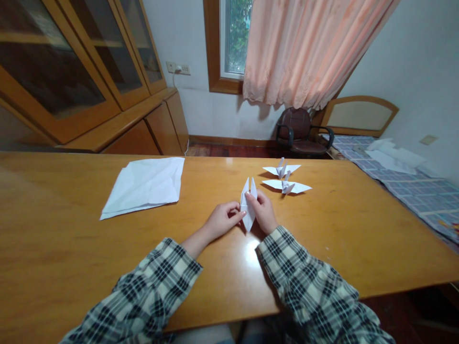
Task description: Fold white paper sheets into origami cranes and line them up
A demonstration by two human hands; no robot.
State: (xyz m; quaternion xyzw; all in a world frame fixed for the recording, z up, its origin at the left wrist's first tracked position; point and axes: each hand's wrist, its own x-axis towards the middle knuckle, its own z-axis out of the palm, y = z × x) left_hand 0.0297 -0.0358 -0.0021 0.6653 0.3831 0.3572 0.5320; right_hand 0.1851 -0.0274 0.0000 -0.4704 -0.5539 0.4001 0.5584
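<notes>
A folded white paper, narrow and diamond-shaped with two points at its far end, is held between my hands just above the wooden table. My left hand pinches its left edge, thumb lying on the front face. On the opposite side, my right hand grips the paper with the thumb pressed near the split between the two points. The fingers behind the paper are hidden. Beyond my right hand stand two finished paper cranes, a nearer crane and a farther crane, both with wings spread.
White paper sheets lie stacked on the left of the wooden table. Past the far edge are a brown office chair, a glass-door cabinet and a pink curtain. A bed stands at the right.
</notes>
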